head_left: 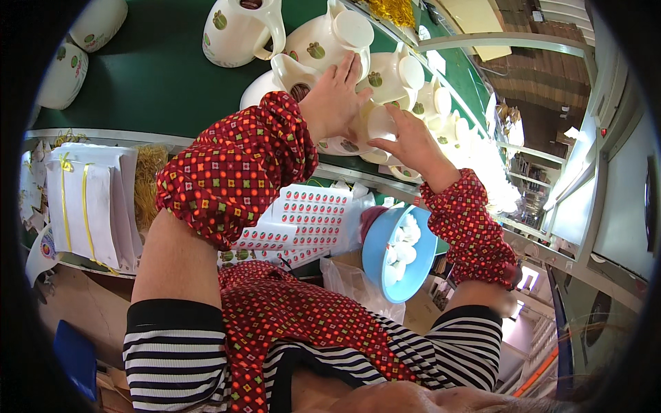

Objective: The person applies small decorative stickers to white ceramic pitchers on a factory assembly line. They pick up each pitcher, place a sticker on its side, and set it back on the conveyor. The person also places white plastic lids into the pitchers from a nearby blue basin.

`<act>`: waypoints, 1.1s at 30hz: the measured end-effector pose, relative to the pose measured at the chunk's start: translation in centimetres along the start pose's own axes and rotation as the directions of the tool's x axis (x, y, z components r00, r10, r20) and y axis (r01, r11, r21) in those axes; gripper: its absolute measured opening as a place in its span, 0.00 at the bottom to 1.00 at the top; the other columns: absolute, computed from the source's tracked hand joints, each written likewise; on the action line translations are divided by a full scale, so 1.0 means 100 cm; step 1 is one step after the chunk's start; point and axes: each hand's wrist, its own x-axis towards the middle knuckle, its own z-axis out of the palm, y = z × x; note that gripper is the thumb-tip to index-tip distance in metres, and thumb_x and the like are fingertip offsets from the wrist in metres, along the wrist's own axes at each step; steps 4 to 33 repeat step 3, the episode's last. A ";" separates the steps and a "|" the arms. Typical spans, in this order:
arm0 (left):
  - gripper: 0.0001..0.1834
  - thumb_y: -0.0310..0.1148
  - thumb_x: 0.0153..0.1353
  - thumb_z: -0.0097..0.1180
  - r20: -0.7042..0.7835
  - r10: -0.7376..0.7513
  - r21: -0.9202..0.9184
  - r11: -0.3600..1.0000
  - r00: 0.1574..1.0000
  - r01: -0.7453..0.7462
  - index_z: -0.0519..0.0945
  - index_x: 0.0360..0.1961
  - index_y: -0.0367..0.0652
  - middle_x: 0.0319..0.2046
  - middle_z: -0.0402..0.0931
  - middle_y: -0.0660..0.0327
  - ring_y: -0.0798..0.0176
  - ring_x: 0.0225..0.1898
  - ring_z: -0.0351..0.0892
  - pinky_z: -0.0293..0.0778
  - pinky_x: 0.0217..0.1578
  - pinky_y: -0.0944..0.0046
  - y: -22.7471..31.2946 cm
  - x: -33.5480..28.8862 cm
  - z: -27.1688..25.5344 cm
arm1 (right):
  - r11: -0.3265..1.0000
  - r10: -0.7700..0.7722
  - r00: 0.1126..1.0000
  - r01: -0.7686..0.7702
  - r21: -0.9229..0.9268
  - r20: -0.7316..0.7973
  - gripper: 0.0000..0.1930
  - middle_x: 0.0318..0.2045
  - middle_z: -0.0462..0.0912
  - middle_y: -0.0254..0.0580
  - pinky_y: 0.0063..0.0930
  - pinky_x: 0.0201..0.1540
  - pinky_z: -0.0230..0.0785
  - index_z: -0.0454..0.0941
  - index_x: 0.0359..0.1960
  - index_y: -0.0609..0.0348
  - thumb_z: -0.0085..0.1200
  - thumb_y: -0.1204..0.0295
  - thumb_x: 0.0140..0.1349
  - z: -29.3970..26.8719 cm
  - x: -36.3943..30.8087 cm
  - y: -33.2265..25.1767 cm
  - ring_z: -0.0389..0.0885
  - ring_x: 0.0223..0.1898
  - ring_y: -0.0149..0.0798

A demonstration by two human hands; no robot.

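Cream-white plastic jugs with round caps and small green stickers crowd together on a green belt. My left hand (335, 100) lies over one of them with its fingers stretched out, partly covering the jug. On the other side, my right hand (416, 143) has thumb and forefinger apart beside the white round cap (381, 122) of the same jug, seemingly touching it. That jug's lower body is partly hidden by both hands. Just left of my left hand, another jug (261, 89) shows a dark reddish coil in its opening. Farther off stands an upright jug (237, 31) with a large handle.
Sheets of red stickers (310, 213) lie below the metal belt edge (358, 175). A light-blue basin (375, 255) holds white round parts. Stacked white papers (96, 206) with yellow ties stand at left. More jugs (65, 76) are at far left, and a metal frame (509, 41) rises at right.
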 end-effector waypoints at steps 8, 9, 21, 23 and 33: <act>0.51 0.59 0.44 0.81 0.058 -0.023 -0.015 1.000 0.998 0.024 0.76 0.66 0.43 0.77 0.53 0.28 0.29 0.81 0.47 0.58 0.76 0.39 0.002 0.000 -0.009 | 0.995 0.028 0.993 -0.017 -0.099 0.113 0.51 0.64 0.77 0.68 0.48 0.63 0.76 0.64 0.76 0.63 0.76 0.51 0.57 -0.009 0.004 -0.006 0.81 0.62 0.62; 0.51 0.59 0.44 0.81 0.058 -0.023 -0.015 1.000 0.998 0.024 0.76 0.66 0.43 0.77 0.53 0.28 0.29 0.81 0.47 0.58 0.76 0.39 0.002 0.000 -0.009 | 0.995 0.028 0.993 -0.017 -0.099 0.113 0.51 0.64 0.77 0.68 0.48 0.63 0.76 0.64 0.76 0.63 0.76 0.51 0.57 -0.009 0.004 -0.006 0.81 0.62 0.62; 0.51 0.59 0.44 0.81 0.058 -0.023 -0.015 1.000 0.998 0.024 0.76 0.66 0.43 0.77 0.53 0.28 0.29 0.81 0.47 0.58 0.76 0.39 0.002 0.000 -0.009 | 0.995 0.028 0.993 -0.017 -0.099 0.113 0.51 0.64 0.77 0.68 0.48 0.63 0.76 0.64 0.76 0.63 0.76 0.51 0.57 -0.009 0.004 -0.006 0.81 0.62 0.62; 0.51 0.59 0.44 0.81 0.058 -0.023 -0.015 1.000 0.998 0.024 0.76 0.66 0.43 0.77 0.53 0.28 0.29 0.81 0.47 0.58 0.76 0.39 0.002 0.000 -0.009 | 0.995 0.028 0.993 -0.017 -0.099 0.113 0.51 0.64 0.77 0.68 0.48 0.63 0.76 0.64 0.76 0.63 0.76 0.51 0.57 -0.009 0.004 -0.006 0.81 0.62 0.62; 0.51 0.59 0.44 0.81 0.058 -0.023 -0.015 1.000 0.998 0.024 0.76 0.66 0.43 0.77 0.53 0.28 0.29 0.81 0.47 0.58 0.76 0.39 0.002 0.000 -0.009 | 0.995 0.028 0.993 -0.017 -0.099 0.113 0.51 0.64 0.77 0.68 0.48 0.63 0.76 0.64 0.76 0.63 0.76 0.51 0.57 -0.009 0.004 -0.006 0.81 0.62 0.62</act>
